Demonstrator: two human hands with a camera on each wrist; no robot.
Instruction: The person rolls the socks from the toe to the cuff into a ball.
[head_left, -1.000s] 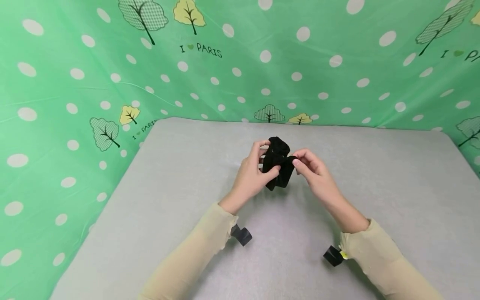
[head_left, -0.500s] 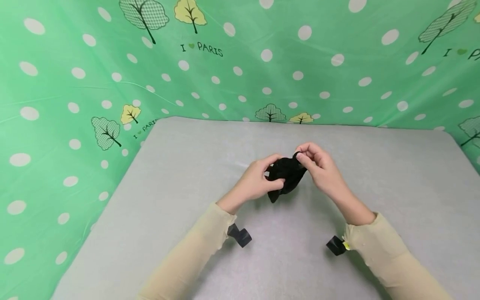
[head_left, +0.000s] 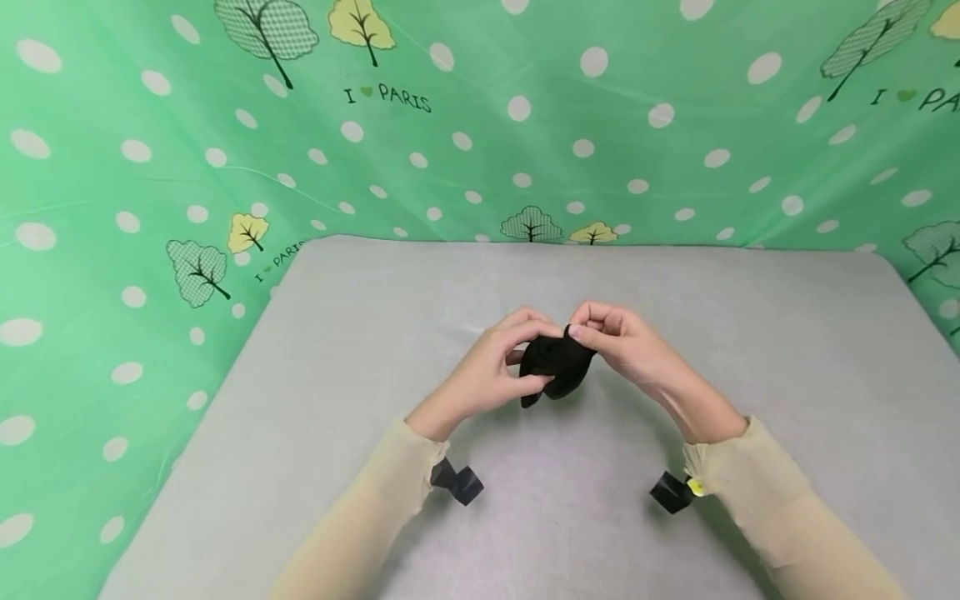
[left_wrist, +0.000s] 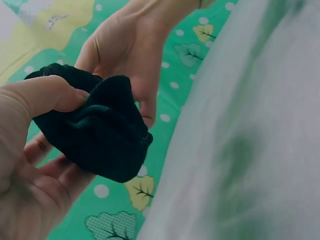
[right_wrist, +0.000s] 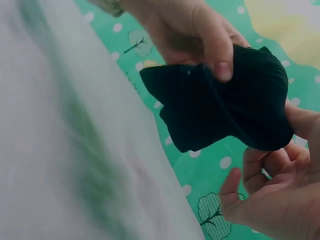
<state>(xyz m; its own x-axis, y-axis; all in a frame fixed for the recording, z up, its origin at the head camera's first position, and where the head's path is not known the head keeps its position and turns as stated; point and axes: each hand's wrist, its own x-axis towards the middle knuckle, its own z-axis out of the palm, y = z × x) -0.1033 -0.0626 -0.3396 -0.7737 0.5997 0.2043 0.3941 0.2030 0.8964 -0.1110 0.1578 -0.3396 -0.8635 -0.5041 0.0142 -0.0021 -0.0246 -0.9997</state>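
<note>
A bundle of soft black cloth (head_left: 566,364), like a folded sock, is held above the table between both hands. My left hand (head_left: 487,371) grips its left side, thumb in front and fingers behind. At its upper right edge, my right hand (head_left: 630,346) pinches the fabric between thumb and fingertips. The left wrist view shows the black sock-like cloth (left_wrist: 107,145) with a raised fold and the left thumb pressed on top. In the right wrist view the black cloth (right_wrist: 200,107) has a long crease and a loose end sticking out to the left.
A grey table (head_left: 360,333) lies under the hands. Behind and to the left hangs a green dotted curtain (head_left: 450,167) with printed trees. Small black devices, one near the left cuff (head_left: 467,485) and one near the right cuff (head_left: 671,492), stick out from the wrists.
The cloth has turned from upright to a rounder, lower bundle and come slightly nearer. My right hand has moved its pinch to the upper edge; my left hand keeps its hold.
</note>
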